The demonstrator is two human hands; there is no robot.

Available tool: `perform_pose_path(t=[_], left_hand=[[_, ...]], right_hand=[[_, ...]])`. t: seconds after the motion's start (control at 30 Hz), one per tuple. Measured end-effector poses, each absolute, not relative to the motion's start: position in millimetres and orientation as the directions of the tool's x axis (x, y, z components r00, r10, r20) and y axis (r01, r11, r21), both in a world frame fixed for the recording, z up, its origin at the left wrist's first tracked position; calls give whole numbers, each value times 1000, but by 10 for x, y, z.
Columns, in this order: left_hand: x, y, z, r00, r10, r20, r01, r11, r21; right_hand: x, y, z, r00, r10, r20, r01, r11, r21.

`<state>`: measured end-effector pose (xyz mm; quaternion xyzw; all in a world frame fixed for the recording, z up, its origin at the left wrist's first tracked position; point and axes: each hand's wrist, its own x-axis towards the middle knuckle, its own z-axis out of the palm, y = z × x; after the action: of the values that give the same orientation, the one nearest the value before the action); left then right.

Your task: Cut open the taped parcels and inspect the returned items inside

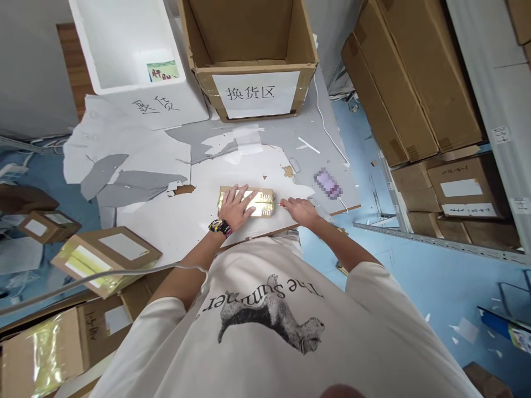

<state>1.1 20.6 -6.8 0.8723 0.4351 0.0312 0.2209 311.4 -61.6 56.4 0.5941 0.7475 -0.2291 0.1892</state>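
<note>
A small cardboard box [266, 205], wrapped in shiny yellowish tape, lies on the white worktop. My left hand [235, 208] rests flat on its left part, fingers spread and a dark watch on the wrist. Just off the box's right end, my right hand [302, 211] is closed around a slim tool that looks like a small red knife [282, 204]. Its thin tip points at that end of the box; whether it touches the cardboard is too small to tell. Most of the handle is hidden in my fingers.
An open carton [305, 91] and a white foam bin [188, 102] stand at the back. Torn paper [141, 138] covers the worktop's left side. A blurred purple object [327, 183] lies at right. Taped boxes [110, 257] are at left; shelves with cartons [415, 110] stand at right.
</note>
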Motion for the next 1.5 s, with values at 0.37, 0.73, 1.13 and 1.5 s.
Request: perform_pose_path(t=[0.37,0.73,1.13,1.5], left_hand=[[106,589,-128,642,759,-105,715,-544,439],[116,680,-151,726,683,-82,655,-650,385],[154,651,-176,722,689,-63,650,-645,402],[167,645,-197,729,685,1,606,-646,465]], right_hand=[[3541,-1122,516,84,875,-476,925,-246,-289],[3123,-1012,414,-63,912,-406,906,-118,-406],[2819,-931,560,-137,838,-528,988,74,-138],[2648,-1082,322,8,904,-427,991,-65,-118]])
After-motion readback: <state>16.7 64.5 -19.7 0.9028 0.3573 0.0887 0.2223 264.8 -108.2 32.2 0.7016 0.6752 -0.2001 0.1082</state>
